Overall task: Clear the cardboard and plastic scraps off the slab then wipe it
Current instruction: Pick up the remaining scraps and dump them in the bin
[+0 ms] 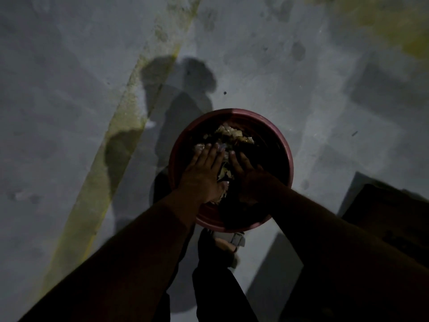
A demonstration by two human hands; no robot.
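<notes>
- Right now I see both my hands over the maroon round bin point(287, 154), which stands on the grey concrete floor point(325, 94).
- My left hand point(204, 173) lies flat, fingers spread, on the scraps point(232, 133) inside the bin.
- My right hand point(249, 173) reaches in beside it; too dark to tell its grip.

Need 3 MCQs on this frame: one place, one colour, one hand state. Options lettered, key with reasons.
1. Where are the scraps?
A. in the bin
B. on the yellow stripe
C. on the dark box

2. What colour is the bin rim?
A. blue
B. reddish pink
C. white

3. How are the two hands?
A. clenched fists
B. fingers extended over the bin
C. gripping the rim

Key:
1 A, the pale pieces lie inside the rim.
2 B, the lit rim reads reddish pink.
3 B, left hand and right hand have fingers stretched out above the scraps.
</notes>
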